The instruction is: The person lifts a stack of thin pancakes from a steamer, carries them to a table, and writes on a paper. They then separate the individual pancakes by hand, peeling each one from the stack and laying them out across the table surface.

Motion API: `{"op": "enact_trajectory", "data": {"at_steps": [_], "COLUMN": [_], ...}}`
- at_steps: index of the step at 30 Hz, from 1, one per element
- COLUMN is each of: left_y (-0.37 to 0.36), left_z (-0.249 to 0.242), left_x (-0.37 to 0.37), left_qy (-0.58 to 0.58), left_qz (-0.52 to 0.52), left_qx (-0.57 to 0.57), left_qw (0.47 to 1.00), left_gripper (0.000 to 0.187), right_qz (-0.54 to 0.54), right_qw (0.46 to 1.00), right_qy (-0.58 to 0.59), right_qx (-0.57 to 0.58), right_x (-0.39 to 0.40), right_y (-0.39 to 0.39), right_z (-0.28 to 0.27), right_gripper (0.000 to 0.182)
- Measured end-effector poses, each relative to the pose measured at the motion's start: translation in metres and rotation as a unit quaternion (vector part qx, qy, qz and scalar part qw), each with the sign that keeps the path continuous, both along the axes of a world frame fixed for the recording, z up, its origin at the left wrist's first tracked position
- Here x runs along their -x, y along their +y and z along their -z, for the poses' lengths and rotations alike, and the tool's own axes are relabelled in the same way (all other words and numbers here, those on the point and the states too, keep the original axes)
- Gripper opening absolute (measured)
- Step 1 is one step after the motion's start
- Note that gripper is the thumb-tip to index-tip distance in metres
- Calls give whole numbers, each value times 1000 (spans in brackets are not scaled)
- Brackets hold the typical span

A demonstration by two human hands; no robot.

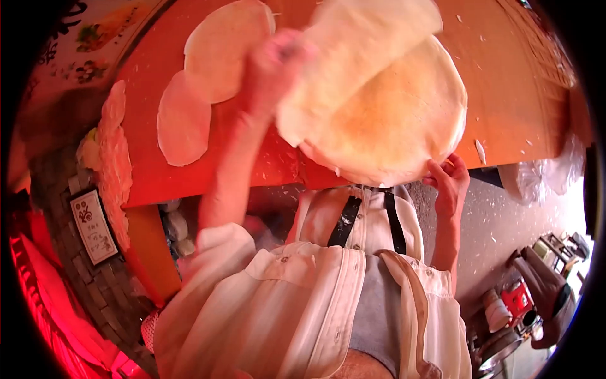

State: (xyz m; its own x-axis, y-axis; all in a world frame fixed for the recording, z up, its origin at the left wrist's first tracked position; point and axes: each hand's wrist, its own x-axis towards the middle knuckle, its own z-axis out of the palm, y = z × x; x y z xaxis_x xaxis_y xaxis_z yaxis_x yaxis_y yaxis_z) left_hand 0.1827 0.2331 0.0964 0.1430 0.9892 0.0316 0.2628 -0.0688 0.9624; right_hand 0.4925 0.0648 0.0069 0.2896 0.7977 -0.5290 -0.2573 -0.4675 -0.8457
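Observation:
A large round flatbread [391, 114], pale with a golden middle, lies at the front edge of the red-orange table. Over its upper left part, a second thin flatbread [353, 44] is raised and folded, smeared by motion. My left hand [278, 66] is at the left edge of this raised sheet, blurred, with its fingers closed on the edge. At the lower right rim of the large flatbread, my right hand [449, 180] pinches the edge between thumb and fingers. Two more flat dough rounds, a larger one [227, 54] and a smaller one [183, 120], lie left of my left arm.
Overlapping pale pieces [115, 151] line the left end of the table [524, 120]. Crumbs and scraps dot its surface. Clear plastic bags [546, 174] hang at the right. A framed sign [93, 226] stands lower left; a red object [517, 302] and pots are lower right.

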Motion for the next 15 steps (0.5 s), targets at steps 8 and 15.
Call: {"op": "enact_trajectory", "data": {"at_steps": [8,15], "left_y": [88,-33], "left_z": [-78,-74], "left_x": [300,48], "left_qy": [47,306], "left_qz": [-330,-259], "left_qx": [-77,116], "left_qw": [940,909], "left_gripper": [42,42], "right_qz": [11,-8], "right_qw": [1000,992], "right_qy": [13,-105], "right_qx": [7,-72], "right_x": [0,26], "right_y": [4,20], "right_z": [-7,-36], "right_gripper": [37,35]}}
